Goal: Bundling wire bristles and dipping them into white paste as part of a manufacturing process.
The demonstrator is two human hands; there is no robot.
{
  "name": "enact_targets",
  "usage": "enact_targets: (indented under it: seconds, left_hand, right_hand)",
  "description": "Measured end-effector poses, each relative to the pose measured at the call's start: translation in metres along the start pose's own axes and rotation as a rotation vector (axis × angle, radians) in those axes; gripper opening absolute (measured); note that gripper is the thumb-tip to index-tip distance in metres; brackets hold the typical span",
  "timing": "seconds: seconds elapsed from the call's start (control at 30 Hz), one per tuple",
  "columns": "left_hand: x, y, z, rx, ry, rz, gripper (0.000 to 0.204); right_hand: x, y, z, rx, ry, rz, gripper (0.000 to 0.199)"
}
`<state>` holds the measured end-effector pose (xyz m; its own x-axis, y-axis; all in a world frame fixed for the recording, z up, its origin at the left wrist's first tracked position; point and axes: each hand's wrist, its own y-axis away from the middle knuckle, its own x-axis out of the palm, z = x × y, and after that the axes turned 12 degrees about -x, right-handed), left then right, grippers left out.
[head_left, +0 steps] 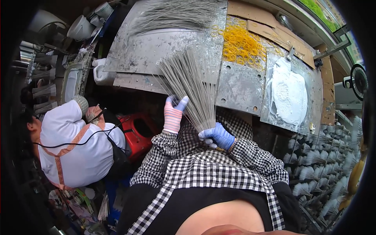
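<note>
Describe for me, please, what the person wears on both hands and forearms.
The left hand wears a pink-striped glove with bluish fingers; the right hand, a blue glove. Black-and-white checked sleeves cover both forearms.

Strand bundle (192,84) partly hidden by right fingers (207,134), far strand pile (176,15) cropped

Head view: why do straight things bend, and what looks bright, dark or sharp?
In the head view, fisheye distortion curves the pale window frame near the black rim; the thick white paste looks very bright; deep shadow lies under the flat grey metal worktop; the bundle of thin grey rods looks fairly sharp.
</note>
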<state>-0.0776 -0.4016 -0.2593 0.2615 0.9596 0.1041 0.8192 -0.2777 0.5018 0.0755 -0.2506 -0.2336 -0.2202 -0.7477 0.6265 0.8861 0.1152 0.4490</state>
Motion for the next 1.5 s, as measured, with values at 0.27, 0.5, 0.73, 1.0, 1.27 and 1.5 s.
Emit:
enact_targets:
  seconds: [0.27, 0.5, 0.73, 1.0, 1.27, 1.5]
  left_hand:
    - [-0.005, 0.015, -0.030, 0.013, 0.171, 0.155, 0.036]
    - [-0.022, 0.088, -0.036, 0.443, 0.101, 0.367, 0.051]
    - [-0.013, 0.065, -0.063, 0.440, 0.125, 0.169, 0.071]
    - [-0.009, 0.058, -0.062, 0.416, 0.174, -0.024, 0.072]
    - [0.004, 0.090, -0.079, 0.646, 0.396, 0.343, 0.091]
    - [-0.027, 0.045, -0.063, 0.717, -0.008, -0.044, 0.080]
  right_hand:
    - [-0.017, 0.011, -0.028, -0.204, 0.310, -0.019, 0.040]
    - [-0.021, 0.030, -0.015, -0.146, 0.329, -0.050, 0.040]
    - [-0.021, 0.033, -0.022, -0.446, 0.658, 0.169, 0.049]
    - [-0.028, 0.041, -0.023, -0.562, 0.739, 0.137, 0.049]
    - [-0.025, 0.044, -0.025, -0.255, 0.252, 0.027, 0.028]
    - [-0.043, 0.040, -0.053, -0.293, 0.288, 0.077, 0.030]
